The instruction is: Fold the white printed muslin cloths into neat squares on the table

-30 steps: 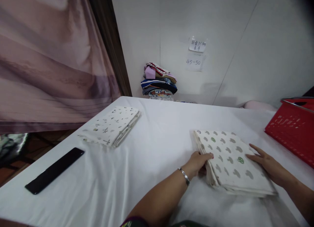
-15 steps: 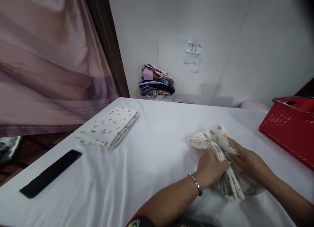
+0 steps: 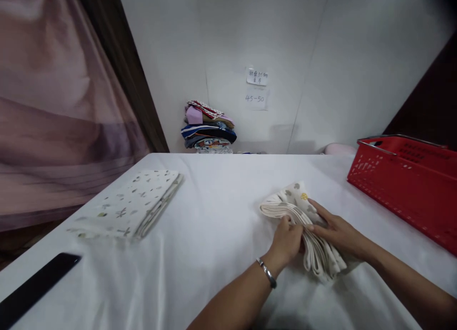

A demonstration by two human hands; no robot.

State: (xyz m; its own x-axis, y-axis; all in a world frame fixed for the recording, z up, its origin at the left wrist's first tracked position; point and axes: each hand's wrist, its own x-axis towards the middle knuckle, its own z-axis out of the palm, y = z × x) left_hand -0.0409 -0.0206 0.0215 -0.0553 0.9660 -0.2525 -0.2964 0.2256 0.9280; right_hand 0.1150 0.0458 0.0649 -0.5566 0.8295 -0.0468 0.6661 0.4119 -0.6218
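Observation:
A folded cream cloth [image 3: 285,196] with grey prints and a yellow spot is held just over the right-hand part of the white-covered table. Its layered edges fan out toward me. My left hand [image 3: 287,237], a silver bracelet on its wrist, grips those edges from the near side with bent fingers. My right hand [image 3: 332,227] holds the cloth from the right, thumb on the layers and fingers on the printed face. The underside of the cloth is hidden. On the left lies another folded cloth [image 3: 143,196], white with small leaf-like prints, apart from both hands.
A red basket [image 3: 403,192] with metal handles stands at the right. A black flat strip [image 3: 39,287] lies at the left front. Beyond the table's far edge rises a stack of folded fabrics [image 3: 209,130] against the wall. A pinkish curtain [image 3: 53,120] hangs at the left.
My view has turned rightward, so more of the basket shows. My left fingers have closed tighter at the cloth's edges, and my right thumb has come onto the layers.

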